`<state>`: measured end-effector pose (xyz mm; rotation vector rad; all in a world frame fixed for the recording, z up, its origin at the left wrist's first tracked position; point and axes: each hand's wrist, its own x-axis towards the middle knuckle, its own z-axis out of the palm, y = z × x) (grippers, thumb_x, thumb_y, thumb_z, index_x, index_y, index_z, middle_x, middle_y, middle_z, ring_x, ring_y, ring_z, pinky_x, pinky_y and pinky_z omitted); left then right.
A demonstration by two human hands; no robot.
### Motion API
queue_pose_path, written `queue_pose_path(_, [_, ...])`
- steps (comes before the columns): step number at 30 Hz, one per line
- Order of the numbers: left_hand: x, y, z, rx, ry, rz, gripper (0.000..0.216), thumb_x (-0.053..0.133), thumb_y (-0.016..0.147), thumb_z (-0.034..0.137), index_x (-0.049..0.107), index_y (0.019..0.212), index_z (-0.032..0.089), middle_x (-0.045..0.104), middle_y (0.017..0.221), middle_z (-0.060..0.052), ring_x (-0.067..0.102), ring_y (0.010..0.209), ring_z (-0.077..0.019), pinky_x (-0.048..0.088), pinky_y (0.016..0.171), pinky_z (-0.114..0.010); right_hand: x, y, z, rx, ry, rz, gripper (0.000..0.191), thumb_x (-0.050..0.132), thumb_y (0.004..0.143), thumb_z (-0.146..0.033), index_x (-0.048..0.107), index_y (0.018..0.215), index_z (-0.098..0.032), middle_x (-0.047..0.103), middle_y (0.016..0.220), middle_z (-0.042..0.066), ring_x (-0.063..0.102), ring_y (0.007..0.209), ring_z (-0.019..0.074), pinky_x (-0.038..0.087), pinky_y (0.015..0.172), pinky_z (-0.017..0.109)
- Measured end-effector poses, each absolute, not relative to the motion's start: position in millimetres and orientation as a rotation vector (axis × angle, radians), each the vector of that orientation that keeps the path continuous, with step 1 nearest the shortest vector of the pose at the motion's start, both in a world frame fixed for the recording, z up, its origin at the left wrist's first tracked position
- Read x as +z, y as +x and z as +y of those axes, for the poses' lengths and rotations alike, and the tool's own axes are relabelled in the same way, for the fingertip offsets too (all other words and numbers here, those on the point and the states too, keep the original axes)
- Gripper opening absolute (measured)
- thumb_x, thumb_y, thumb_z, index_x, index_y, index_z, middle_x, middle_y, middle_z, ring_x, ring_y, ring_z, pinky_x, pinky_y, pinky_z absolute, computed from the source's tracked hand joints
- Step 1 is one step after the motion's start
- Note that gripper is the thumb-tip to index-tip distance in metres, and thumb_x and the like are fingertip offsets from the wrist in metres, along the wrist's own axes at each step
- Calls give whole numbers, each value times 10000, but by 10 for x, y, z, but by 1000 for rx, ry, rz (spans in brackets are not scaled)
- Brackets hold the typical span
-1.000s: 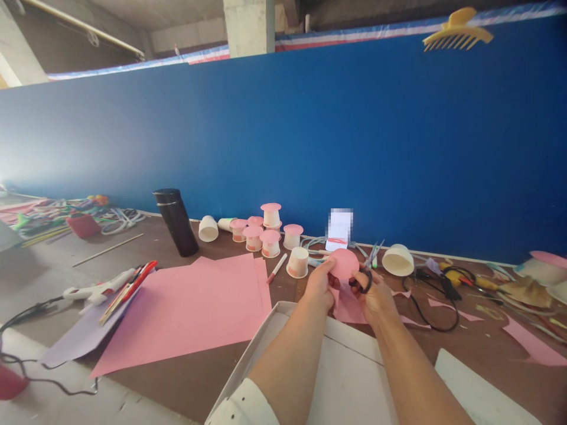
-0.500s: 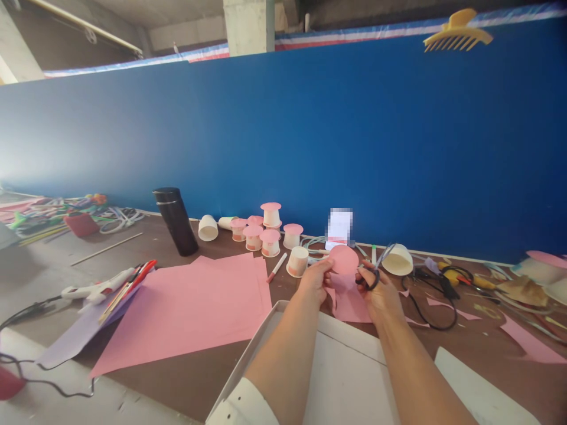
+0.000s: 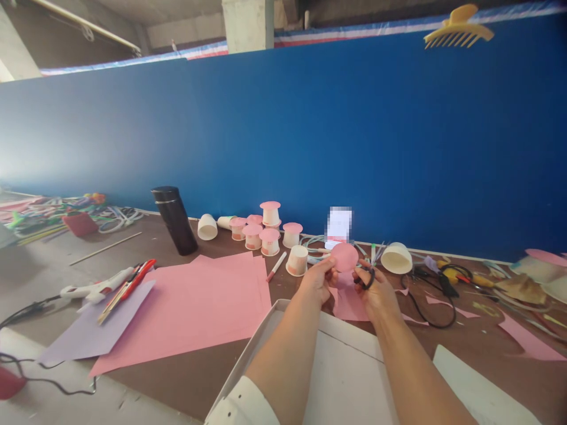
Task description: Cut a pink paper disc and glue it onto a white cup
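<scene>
Between the fingers of my left hand point(image 3: 319, 280) is a round pink paper disc point(image 3: 344, 257), pinched at its left edge. My right hand point(image 3: 375, 289) is closed round the dark handles of a pair of scissors point(image 3: 365, 280), right beside the disc; the blades point up and away. Beneath my hands lies a pink paper piece point(image 3: 349, 304). To the left of them stands an upturned white paper cup point(image 3: 297, 261), with a capped marker point(image 3: 276, 267) near it. Several upturned cups topped with pink discs point(image 3: 270, 242) are grouped farther back, one stacked higher.
Large pink sheets point(image 3: 190, 307) cover the table's middle left. A glue gun point(image 3: 100, 289) and a red utility knife point(image 3: 135, 283) lie on purple paper point(image 3: 95, 330). A black bottle point(image 3: 174, 221) stands behind. An open box lid point(image 3: 345, 366) is under my forearms. Cables and paper scraps point(image 3: 529, 339) lie right.
The scissors have swung away from the disc's edge in my right hand. The disc has tilted slightly, and my left hand still pinches it.
</scene>
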<state>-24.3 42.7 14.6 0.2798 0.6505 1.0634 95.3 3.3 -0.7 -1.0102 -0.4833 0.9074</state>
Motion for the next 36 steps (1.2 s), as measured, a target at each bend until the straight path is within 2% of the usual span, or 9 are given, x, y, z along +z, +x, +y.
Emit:
queue_pose_path(8, [139, -256, 444, 1031, 300, 670, 58, 713, 794, 55, 675, 766, 88, 534, 536, 16, 428, 397, -16, 360, 368, -89, 18, 952, 19, 889, -988, -482, 437, 877, 510, -231, 721, 916, -188, 635, 644, -19, 530, 572, 98, 373, 442, 178])
queue_pose_path(14, [147, -256, 430, 1027, 300, 735, 137, 754, 749, 60, 636, 692, 98, 511, 523, 16, 410, 406, -20, 308, 360, -92, 24, 945, 13, 880, -988, -510, 398, 863, 530, -235, 724, 899, -187, 621, 600, -18, 543, 574, 111, 370, 448, 190])
queue_pose_path(24, [206, -282, 417, 1005, 256, 760, 166, 691, 800, 112, 588, 670, 108, 478, 518, 13, 409, 419, -44, 271, 370, -127, 35, 944, 5, 882, -1014, -558, 384, 855, 523, -234, 716, 876, -175, 629, 569, -13, 513, 539, 95, 351, 461, 188])
queue_pose_path(36, [88, -272, 461, 1058, 365, 743, 177, 785, 701, 159, 613, 720, 124, 485, 537, 28, 395, 444, -48, 263, 411, -155, 22, 950, 2, 835, -1066, -597, 399, 843, 544, -273, 720, 915, -189, 628, 597, -16, 535, 565, 114, 367, 475, 213])
